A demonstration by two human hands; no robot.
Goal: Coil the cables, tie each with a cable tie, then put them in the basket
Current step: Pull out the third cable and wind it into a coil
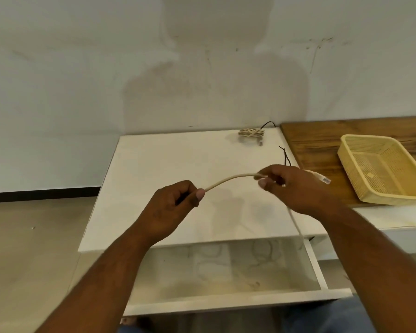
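Both hands are closed on one beige cable (228, 180) above the white bench (168, 159). It is pinched by the left hand (175, 200) between thumb and curled fingers and gripped by the right hand (291, 186), with a shallow arch held between them. A clear plug (323, 179) is seen past the right hand, and the rest hangs toward the pulled-out drawer (226, 301) at the front edge, whose floor is marked by faint scuffs. Black cable ties (286, 156) are laid near the right edge, and a coiled cable (251, 133) at the far edge. The yellow mesh basket (353, 181) is set on the wooden top (322, 140) to the right.
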